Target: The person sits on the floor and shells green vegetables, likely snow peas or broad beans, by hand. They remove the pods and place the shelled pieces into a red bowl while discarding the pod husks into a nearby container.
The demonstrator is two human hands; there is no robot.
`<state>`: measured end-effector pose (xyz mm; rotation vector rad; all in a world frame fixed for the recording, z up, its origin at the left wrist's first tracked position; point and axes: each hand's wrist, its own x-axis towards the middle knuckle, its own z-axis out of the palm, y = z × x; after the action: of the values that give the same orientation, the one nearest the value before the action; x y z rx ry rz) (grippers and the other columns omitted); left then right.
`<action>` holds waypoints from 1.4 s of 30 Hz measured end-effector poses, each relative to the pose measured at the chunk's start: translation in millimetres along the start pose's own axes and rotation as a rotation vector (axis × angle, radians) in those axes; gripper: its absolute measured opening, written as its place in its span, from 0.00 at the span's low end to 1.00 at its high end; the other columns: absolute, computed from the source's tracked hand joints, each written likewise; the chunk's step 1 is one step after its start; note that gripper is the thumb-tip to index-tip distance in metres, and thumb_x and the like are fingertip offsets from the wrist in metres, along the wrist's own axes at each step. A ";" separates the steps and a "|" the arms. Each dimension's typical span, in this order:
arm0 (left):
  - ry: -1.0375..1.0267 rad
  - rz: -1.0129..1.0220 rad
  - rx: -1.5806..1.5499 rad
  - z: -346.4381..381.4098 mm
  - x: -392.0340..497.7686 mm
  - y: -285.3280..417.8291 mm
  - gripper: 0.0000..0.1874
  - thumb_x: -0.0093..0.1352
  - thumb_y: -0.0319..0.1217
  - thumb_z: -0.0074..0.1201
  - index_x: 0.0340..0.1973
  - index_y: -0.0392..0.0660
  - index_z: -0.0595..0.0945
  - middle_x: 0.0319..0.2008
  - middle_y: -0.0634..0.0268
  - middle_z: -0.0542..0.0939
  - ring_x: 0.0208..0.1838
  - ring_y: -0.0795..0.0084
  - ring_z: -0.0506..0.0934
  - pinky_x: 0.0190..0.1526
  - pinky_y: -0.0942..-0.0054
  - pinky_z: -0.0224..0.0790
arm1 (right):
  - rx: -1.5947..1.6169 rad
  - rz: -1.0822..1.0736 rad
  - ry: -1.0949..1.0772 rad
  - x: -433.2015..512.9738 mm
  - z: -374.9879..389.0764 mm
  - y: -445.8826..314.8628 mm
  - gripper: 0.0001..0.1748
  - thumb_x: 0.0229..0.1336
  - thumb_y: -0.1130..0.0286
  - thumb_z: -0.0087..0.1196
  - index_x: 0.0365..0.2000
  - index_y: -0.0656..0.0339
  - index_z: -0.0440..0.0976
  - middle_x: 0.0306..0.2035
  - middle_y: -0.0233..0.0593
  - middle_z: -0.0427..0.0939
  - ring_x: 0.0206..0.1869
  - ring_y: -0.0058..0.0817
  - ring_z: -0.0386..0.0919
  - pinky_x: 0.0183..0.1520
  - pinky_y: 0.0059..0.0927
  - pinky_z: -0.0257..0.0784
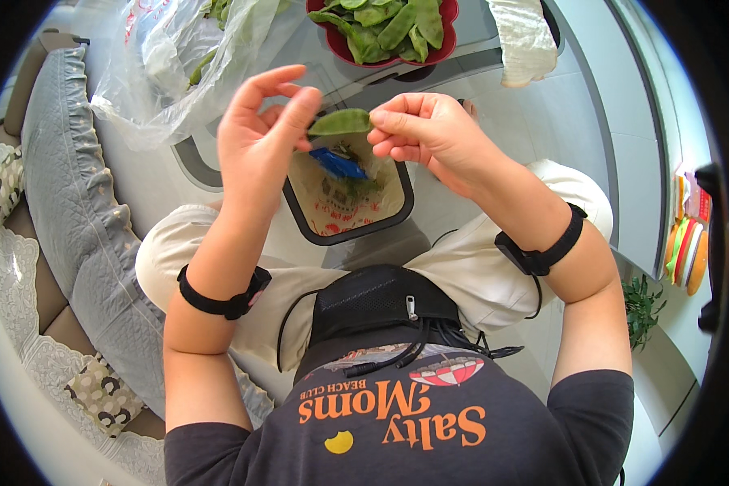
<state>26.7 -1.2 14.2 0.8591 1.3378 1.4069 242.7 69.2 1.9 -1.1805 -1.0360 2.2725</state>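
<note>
A flat green bean pod (340, 123) is held by its right end between the thumb and fingers of my right hand (422, 130). My left hand (264, 118) is beside the pod's other end, thumb and forefinger spread apart. Whether its lower fingers touch the pod's tip cannot be made out. Under both hands is a black-rimmed waste bin (408, 203) with a printed liner. A blue wrapper (339, 163) and green scraps (361, 189) lie inside it.
Beyond my hands, a red scalloped bowl (335, 48) holds many flat green pods (395, 27). Left of it spreads a clear plastic bag (158, 115) with more greens. A whitish crumpled sheet (525, 45) hangs over the table edge. At left stands a sofa with a grey quilted cover (76, 200).
</note>
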 end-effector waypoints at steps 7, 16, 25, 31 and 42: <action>0.103 0.293 0.050 -12.5 10.1 1.0 0.13 0.78 0.30 0.58 0.55 0.37 0.81 0.40 0.72 0.78 0.31 0.88 0.71 0.31 0.86 0.64 | -0.377 0.035 -0.154 7.3 -0.5 12.5 0.12 0.63 0.67 0.69 0.33 0.64 0.77 0.30 0.38 0.85 0.29 0.20 0.84 0.32 0.20 0.78; 0.254 0.492 0.056 -47.2 60.4 15.9 0.13 0.80 0.33 0.54 0.35 0.38 0.85 0.30 0.67 0.81 0.33 0.82 0.74 0.37 0.78 0.69 | -0.826 0.022 -0.376 0.1 20.2 26.9 0.16 0.70 0.65 0.46 0.30 0.64 0.75 0.22 0.40 0.79 0.26 0.32 0.80 0.34 0.37 0.76; 0.222 0.389 1.040 -89.7 217.2 27.5 0.17 0.70 0.25 0.53 0.52 0.44 0.88 0.50 0.54 0.88 0.51 0.54 0.86 0.56 0.64 0.77 | -0.863 -0.156 -0.328 -6.5 28.5 13.3 0.21 0.66 0.56 0.58 0.26 0.66 0.76 0.25 0.48 0.79 0.30 0.41 0.78 0.37 0.43 0.74; 0.095 0.200 1.484 -87.8 263.9 18.3 0.27 0.67 0.24 0.50 0.63 0.50 0.82 0.66 0.50 0.78 0.68 0.49 0.76 0.68 0.57 0.69 | -0.870 -0.218 -0.405 -10.3 28.3 11.3 0.25 0.70 0.50 0.57 0.30 0.64 0.78 0.25 0.43 0.82 0.30 0.38 0.81 0.37 0.41 0.75; 0.094 0.042 1.368 -129.0 273.6 26.6 0.27 0.56 0.42 0.78 0.47 0.42 0.87 0.42 0.57 0.89 0.48 0.61 0.86 0.53 0.64 0.78 | -0.880 -0.294 -0.421 -6.7 28.4 9.0 0.21 0.70 0.54 0.57 0.31 0.64 0.78 0.25 0.43 0.82 0.31 0.40 0.82 0.38 0.42 0.75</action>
<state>-175.1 223.9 -13.3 1.6573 2.3548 0.3648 223.4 46.7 9.5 -0.7146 -2.3434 1.8783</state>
